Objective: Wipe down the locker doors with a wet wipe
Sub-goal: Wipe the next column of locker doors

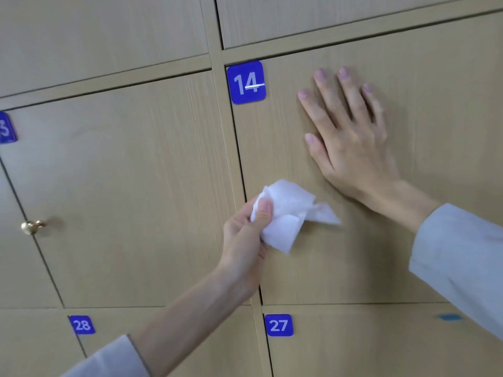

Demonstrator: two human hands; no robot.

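Left hand (245,238) (pinching wet wipe (285,213)), right hand (351,140) flat on locker door (353,262).

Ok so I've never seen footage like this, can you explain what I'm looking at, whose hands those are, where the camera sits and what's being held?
There is no machine here. The one picture comes from a camera worn on a person's head, looking at their own two hands. In front of them is a wall of wooden locker doors with blue number plates. The right hand rests flat, fingers straight, on the door of locker 14, beside its plate. The left hand pinches a crumpled white wet wipe near that door's left edge. Lockers 27 and 28 sit below, and a small brass knob shows at far left.
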